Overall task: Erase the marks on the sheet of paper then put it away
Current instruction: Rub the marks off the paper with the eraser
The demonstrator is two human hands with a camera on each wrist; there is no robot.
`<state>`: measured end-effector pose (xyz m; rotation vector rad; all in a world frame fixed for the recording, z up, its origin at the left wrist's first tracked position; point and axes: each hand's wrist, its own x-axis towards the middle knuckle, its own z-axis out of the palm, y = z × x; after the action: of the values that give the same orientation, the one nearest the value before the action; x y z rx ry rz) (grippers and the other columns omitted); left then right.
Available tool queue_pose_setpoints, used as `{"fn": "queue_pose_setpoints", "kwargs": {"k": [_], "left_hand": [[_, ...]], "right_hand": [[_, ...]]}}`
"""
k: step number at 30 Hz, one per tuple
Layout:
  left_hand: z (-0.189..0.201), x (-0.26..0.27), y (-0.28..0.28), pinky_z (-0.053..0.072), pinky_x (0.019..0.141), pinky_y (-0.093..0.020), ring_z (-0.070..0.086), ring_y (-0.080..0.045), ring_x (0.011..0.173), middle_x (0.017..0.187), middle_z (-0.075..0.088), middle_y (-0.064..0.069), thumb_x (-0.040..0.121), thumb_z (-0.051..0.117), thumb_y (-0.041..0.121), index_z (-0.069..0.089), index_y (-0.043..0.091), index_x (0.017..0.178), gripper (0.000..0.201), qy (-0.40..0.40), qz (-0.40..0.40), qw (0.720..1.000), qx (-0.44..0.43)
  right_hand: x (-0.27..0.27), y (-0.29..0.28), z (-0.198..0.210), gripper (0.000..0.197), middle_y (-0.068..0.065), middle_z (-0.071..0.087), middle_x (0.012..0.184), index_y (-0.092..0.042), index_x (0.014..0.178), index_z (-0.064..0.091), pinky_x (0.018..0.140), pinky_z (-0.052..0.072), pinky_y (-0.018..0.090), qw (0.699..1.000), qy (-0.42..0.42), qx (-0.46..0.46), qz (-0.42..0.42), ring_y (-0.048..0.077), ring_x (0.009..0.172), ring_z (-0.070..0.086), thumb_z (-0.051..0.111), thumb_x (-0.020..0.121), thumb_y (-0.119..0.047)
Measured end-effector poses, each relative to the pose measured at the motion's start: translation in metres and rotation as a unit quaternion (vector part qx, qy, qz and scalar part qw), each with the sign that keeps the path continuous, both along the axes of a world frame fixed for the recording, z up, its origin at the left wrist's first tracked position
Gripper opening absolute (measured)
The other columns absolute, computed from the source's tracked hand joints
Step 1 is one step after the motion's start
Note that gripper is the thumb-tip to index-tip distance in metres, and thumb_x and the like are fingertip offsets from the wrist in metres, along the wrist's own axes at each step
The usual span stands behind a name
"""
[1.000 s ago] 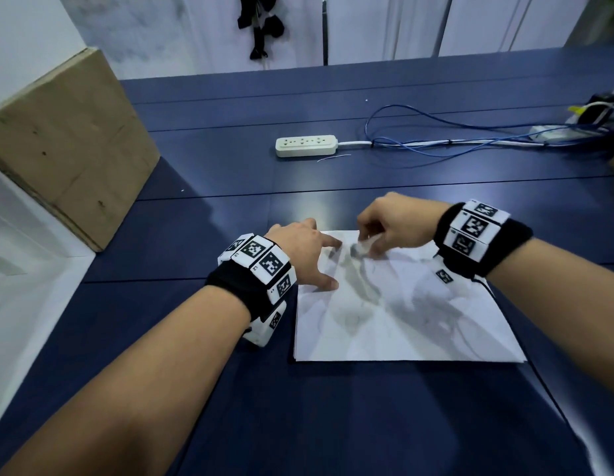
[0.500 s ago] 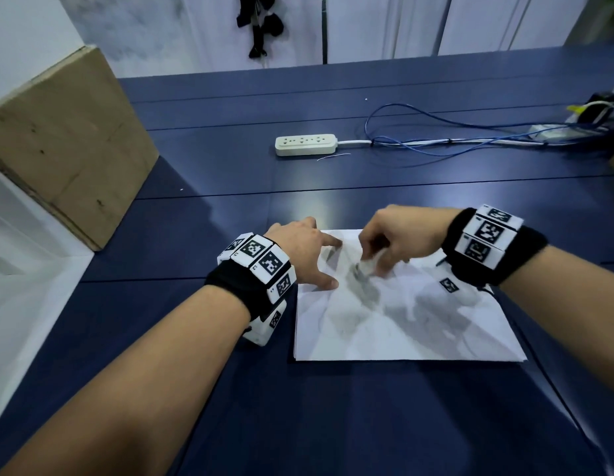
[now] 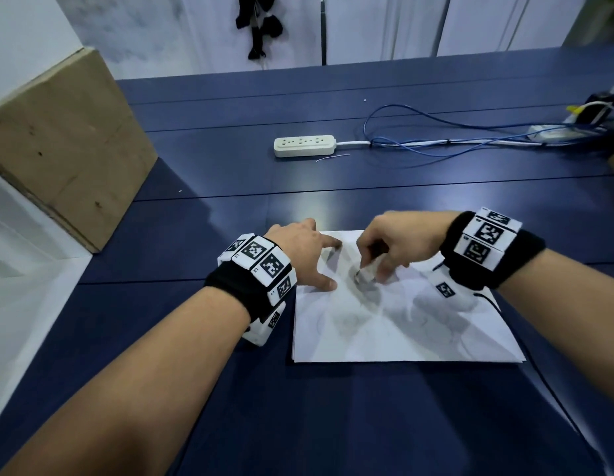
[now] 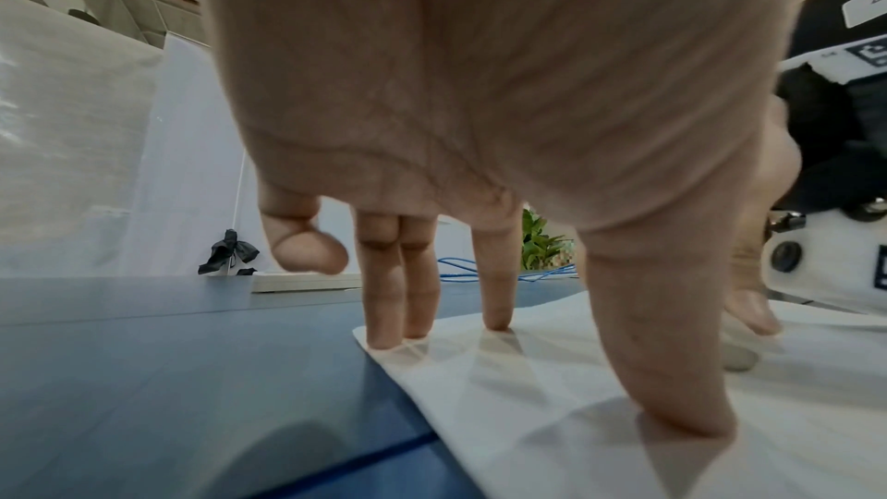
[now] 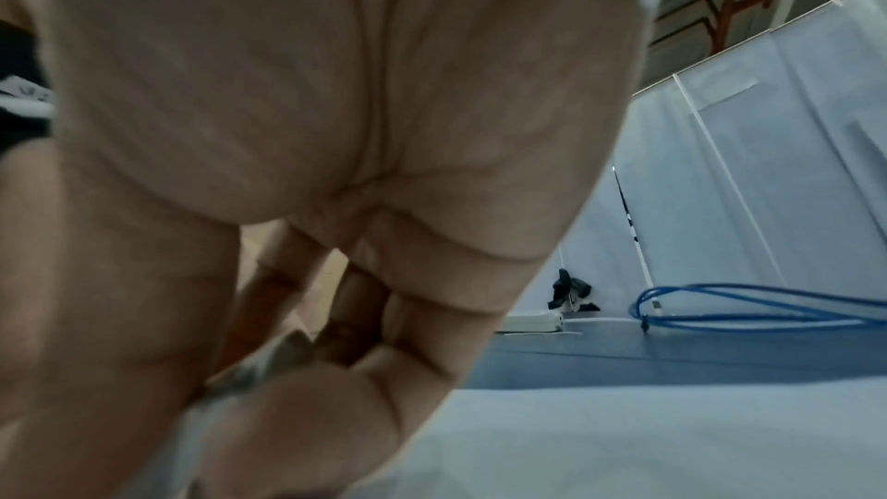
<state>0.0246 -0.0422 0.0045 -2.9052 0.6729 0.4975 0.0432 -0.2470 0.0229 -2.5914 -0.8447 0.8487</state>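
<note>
A white sheet of paper [image 3: 395,331] with faint grey pencil marks lies flat on the blue table [image 3: 333,424]. My left hand [image 3: 305,259] presses its far left corner down with straight, spread fingers; the fingertips [image 4: 499,321] stand on the paper [image 4: 552,393] in the left wrist view. My right hand [image 3: 388,249] pinches a small whitish eraser [image 3: 365,274] and holds its tip on the paper near the far middle. In the right wrist view the curled fingers [image 5: 336,317] hide most of the eraser [image 5: 269,359].
A white power strip [image 3: 304,146] and blue cables [image 3: 453,139] lie farther back on the table. A cardboard box [image 3: 58,142] stands at the far left. More plugs and wires [image 3: 590,115] sit at the far right edge.
My right hand has drawn the eraser toward me and slightly right across the paper. The left hand has stayed pressed on the corner.
</note>
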Motion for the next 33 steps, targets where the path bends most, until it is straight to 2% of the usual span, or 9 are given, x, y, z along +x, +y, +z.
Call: {"fn": "queue_pose_setpoints", "kwargs": {"k": [2, 6, 10, 12, 15, 19, 25, 28, 33], "left_hand": [[0.002, 0.001, -0.002, 0.04, 0.082, -0.039, 0.052, -0.023, 0.101, 0.103, 0.033, 0.003, 0.076, 0.06, 0.073, 0.032, 0.047, 0.146, 0.08, 0.004, -0.003, 1.0, 0.01], [0.003, 0.0, -0.003, 0.04, 0.079, -0.037, 0.053, -0.023, 0.104, 0.107, 0.035, 0.002, 0.077, 0.057, 0.073, 0.031, 0.047, 0.146, 0.078, 0.002, -0.006, 1.0, 0.021], [-0.003, -0.002, -0.003, 0.036, 0.077, -0.037, 0.052, -0.023, 0.103, 0.103, 0.033, 0.002, 0.076, 0.052, 0.079, 0.036, 0.047, 0.143, 0.076, -0.016, 0.002, 1.0, 0.008], [-0.004, -0.003, -0.003, 0.036, 0.075, -0.035, 0.052, -0.023, 0.103, 0.102, 0.033, 0.003, 0.074, 0.053, 0.08, 0.035, 0.046, 0.143, 0.079, -0.018, -0.004, 1.0, 0.01], [-0.002, -0.002, -0.002, 0.039, 0.075, -0.035, 0.049, -0.021, 0.095, 0.103, 0.034, 0.002, 0.072, 0.056, 0.08, 0.036, 0.046, 0.143, 0.08, -0.018, -0.004, 1.0, 0.007], [-0.001, -0.003, -0.003, 0.041, 0.082, -0.037, 0.049, -0.02, 0.094, 0.104, 0.036, 0.003, 0.071, 0.056, 0.08, 0.036, 0.05, 0.141, 0.079, -0.015, 0.002, 1.0, 0.004], [-0.005, -0.003, -0.002, 0.029, 0.095, -0.045, 0.044, -0.022, 0.114, 0.101, 0.033, 0.001, 0.073, 0.052, 0.081, 0.036, 0.044, 0.144, 0.082, -0.037, -0.009, 0.999, 0.022], [-0.004, -0.003, -0.005, 0.03, 0.095, -0.044, 0.044, -0.022, 0.114, 0.102, 0.035, 0.0, 0.073, 0.053, 0.08, 0.036, 0.042, 0.145, 0.082, -0.029, -0.009, 0.999, 0.022], [-0.002, -0.005, -0.006, 0.032, 0.093, -0.042, 0.049, -0.022, 0.109, 0.104, 0.037, 0.0, 0.074, 0.055, 0.078, 0.038, 0.044, 0.141, 0.077, -0.016, -0.004, 1.0, 0.018]], "right_hand": [[0.012, 0.003, -0.001, 0.019, -0.007, 0.066, 0.066, -0.028, 0.08, 0.068, 0.055, 0.054, 0.03, 0.998, -0.058, -0.001, -0.021, 0.01, 0.056, 0.06, 0.082, 0.07, -0.021], [0.033, 0.004, 0.001, 0.02, -0.004, 0.065, 0.081, -0.023, 0.089, 0.069, 0.066, 0.042, 0.027, 0.98, -0.179, -0.008, -0.083, 0.018, 0.079, 0.058, 0.078, 0.073, -0.029], [0.01, 0.002, 0.0, 0.017, -0.009, 0.063, 0.067, -0.026, 0.08, 0.067, 0.059, 0.053, 0.033, 0.997, -0.071, -0.004, -0.026, 0.009, 0.058, 0.057, 0.08, 0.07, -0.023], [0.0, 0.002, -0.001, 0.019, -0.008, 0.065, 0.065, -0.025, 0.079, 0.068, 0.053, 0.056, 0.032, 1.0, -0.004, -0.011, 0.007, 0.016, 0.057, 0.062, 0.082, 0.068, -0.019], [0.015, 0.003, -0.001, 0.02, -0.007, 0.066, 0.066, -0.026, 0.083, 0.068, 0.055, 0.055, 0.03, 0.998, -0.059, -0.012, -0.017, 0.016, 0.058, 0.063, 0.082, 0.069, -0.022], [0.039, -0.001, -0.001, 0.022, -0.007, 0.066, 0.08, -0.025, 0.088, 0.069, 0.067, 0.047, 0.028, 0.981, -0.17, -0.013, -0.092, 0.019, 0.08, 0.062, 0.08, 0.07, -0.029], [-0.002, -0.002, -0.002, 0.019, -0.009, 0.068, 0.066, -0.023, 0.078, 0.068, 0.051, 0.054, 0.028, 1.0, 0.025, -0.004, 0.008, 0.01, 0.056, 0.06, 0.082, 0.068, -0.016], [0.014, -0.001, -0.003, 0.019, -0.007, 0.066, 0.067, -0.028, 0.08, 0.068, 0.055, 0.054, 0.03, 0.998, -0.055, -0.005, -0.021, 0.007, 0.053, 0.059, 0.083, 0.068, -0.023], [0.034, -0.002, -0.002, 0.02, -0.007, 0.063, 0.079, -0.025, 0.084, 0.068, 0.066, 0.045, 0.028, 0.981, -0.171, -0.002, -0.094, 0.019, 0.08, 0.06, 0.08, 0.069, -0.03]]}}
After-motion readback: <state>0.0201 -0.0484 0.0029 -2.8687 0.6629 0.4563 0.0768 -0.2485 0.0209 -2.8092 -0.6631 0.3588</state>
